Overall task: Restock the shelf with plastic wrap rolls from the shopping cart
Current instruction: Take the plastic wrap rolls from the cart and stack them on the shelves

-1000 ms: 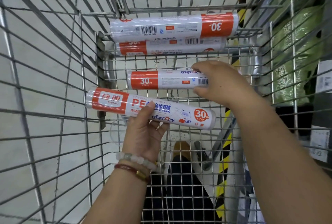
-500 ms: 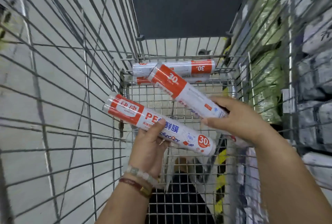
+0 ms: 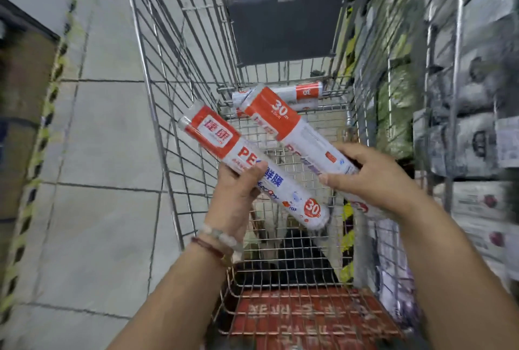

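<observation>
While over cart, each hand grips roll: left hand, right hand.

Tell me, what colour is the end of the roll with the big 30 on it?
Orange-red, with a white "30" on that roll, seen in the head view.

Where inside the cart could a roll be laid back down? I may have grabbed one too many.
The wire floor lies bare between the far-end rolls and the red flap, under the left hand and right hand, each gripping a roll. The far end is crowded with stacked rolls.
</observation>
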